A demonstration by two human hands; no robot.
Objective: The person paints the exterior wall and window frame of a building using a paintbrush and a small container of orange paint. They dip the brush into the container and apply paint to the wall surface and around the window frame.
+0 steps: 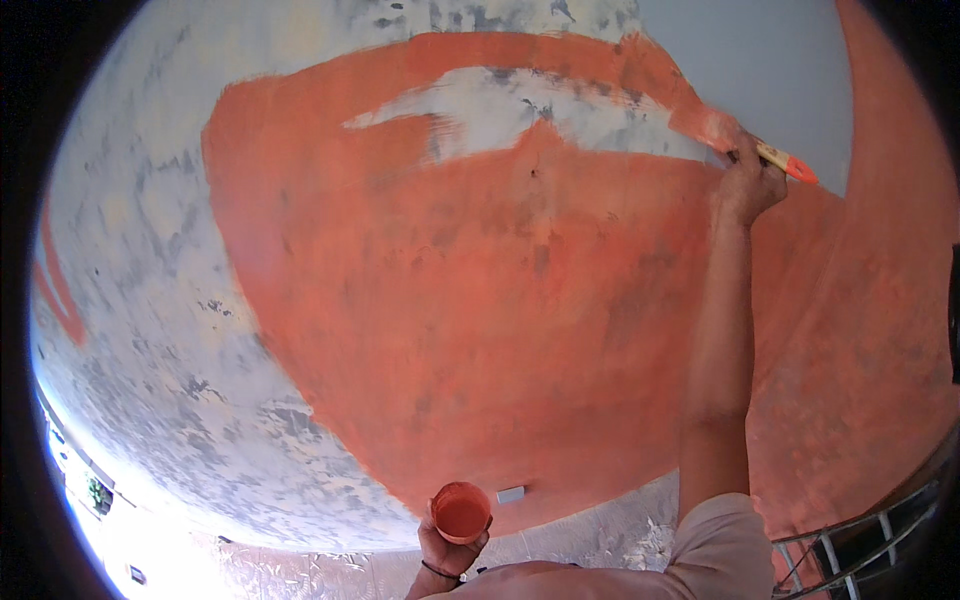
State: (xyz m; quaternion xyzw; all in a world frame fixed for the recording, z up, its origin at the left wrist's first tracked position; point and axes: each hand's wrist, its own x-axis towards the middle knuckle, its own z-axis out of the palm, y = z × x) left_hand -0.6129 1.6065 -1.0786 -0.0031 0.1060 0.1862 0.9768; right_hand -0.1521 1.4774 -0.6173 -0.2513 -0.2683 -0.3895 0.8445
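My right hand (750, 186) is raised at the upper right, its fingers closed round a flat paintbrush (772, 155) with a wooden handle and an orange-red end. The brush's orange-coated head lies against the wall at the right end of an orange painted band (480, 52). Low in the view, my left hand (440, 548) grips a small round cup of orange paint (461, 512), held with its opening in sight. Between band and main orange area (480, 290), a pale unpainted strip (520, 105) of mottled wall shows.
Mottled white-grey wall (150, 240) spreads at the left. A smooth grey panel (775, 75) is at the upper right, beside more orange wall (880, 330). A small pale box (510, 494) is on the wall near the cup. Metal railing (850, 560) stands at the lower right.
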